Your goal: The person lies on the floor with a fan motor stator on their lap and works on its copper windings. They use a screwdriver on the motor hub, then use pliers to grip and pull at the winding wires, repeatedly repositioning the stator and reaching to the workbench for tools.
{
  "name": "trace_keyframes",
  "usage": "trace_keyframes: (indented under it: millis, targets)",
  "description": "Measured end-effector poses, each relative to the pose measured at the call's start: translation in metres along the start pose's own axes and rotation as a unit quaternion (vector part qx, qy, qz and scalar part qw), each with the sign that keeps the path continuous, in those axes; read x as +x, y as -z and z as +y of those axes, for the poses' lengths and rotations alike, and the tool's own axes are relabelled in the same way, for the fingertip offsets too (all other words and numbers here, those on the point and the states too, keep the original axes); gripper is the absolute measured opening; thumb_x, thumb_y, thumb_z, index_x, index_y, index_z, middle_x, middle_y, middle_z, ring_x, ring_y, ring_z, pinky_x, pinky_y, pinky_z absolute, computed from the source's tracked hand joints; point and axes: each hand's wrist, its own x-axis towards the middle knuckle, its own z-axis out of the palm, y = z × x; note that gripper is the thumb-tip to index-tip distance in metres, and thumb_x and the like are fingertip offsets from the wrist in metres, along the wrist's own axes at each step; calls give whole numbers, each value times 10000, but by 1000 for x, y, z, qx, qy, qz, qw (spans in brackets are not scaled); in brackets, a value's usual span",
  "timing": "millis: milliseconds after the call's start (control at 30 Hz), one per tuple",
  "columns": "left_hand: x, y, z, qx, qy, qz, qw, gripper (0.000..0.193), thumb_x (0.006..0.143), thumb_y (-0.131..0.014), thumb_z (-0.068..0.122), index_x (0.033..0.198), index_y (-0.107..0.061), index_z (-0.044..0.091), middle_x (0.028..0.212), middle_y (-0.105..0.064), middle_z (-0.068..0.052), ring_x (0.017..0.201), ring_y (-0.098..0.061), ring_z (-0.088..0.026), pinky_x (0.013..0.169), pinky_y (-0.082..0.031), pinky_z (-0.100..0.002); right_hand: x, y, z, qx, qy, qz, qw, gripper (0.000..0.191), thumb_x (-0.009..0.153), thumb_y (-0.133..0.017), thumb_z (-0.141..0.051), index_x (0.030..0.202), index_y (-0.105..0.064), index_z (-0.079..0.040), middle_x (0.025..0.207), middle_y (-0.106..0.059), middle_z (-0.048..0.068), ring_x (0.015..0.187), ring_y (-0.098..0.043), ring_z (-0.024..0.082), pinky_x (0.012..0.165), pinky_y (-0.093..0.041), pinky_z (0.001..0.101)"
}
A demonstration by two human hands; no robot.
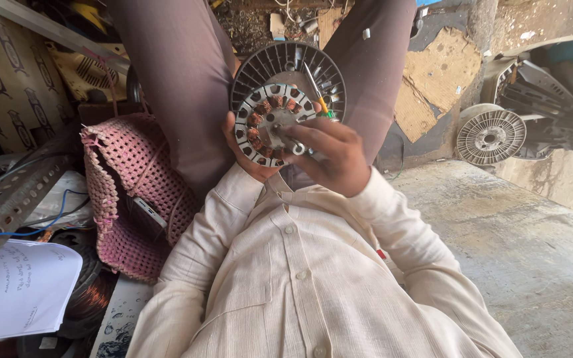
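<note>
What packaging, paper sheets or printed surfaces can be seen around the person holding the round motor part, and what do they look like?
Sheet of paper: lower left on the clutter, white, handwritten lines, curled edge.
Printed board: upper left, tan with repeated dark oval shapes.
Torn cardboard: right of the knees, against the wall, plain brown, ragged edges.
Small cardboard scrap: top centre between the legs, brown.
No screens or signs show.

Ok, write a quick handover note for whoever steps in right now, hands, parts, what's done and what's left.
Left hand cradles the fan motor stator from below, against the person's lap.
Right hand holds a screwdriver, its fingers on the stator's hub.
A finned rotor cover stands behind the stator; a second cover lies on the floor to the right.
Done: copper coils sit on most of the stator's poles.
Left: cannot tell whether winding is finished; stator not cased.
</note>
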Motion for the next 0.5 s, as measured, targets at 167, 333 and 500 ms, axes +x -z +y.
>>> trace_keyframes:
  millis: [167, 333, 500]
  targets:
    - [1, -14, -5, 13, -27, -45, 999, 874, 1001, -479, 697, 1562, -433, 28, 1504, -522, -212, 1332, -575, -347, 1040, -533, -500, 8, -4, 5, -22, 13, 61, 998, 324, 860, -851, -38, 1150, -706, -56, 953, -707, 97, 796, -715, 251, 698, -554, 355]
    - [-2, -57, 34, 372, -237, 4, 897, 714, 1071, -479, 565, 1605, -385, 101, 1603, -489, -140, 1468, -478, -260, 1244, -376, -406, 15, 1, 15, -59, 13, 54, 997, 326, 847, -844, -13, 1134, -692, -35, 931, -691, 102, 771, -693, 261, 667, -532, 365]
    - [9, -89, 64, 610, -260, 1, 749, 573, 1142, -504, 468, 1532, -467, 49, 1544, -542, -127, 1492, -473, -251, 1289, -328, -357, 21, -7, 16, -66, 33, 47, 996, 314, 839, -841, -8, 1115, -692, -27, 910, -683, 101, 731, -672, 259, 647, -513, 373]
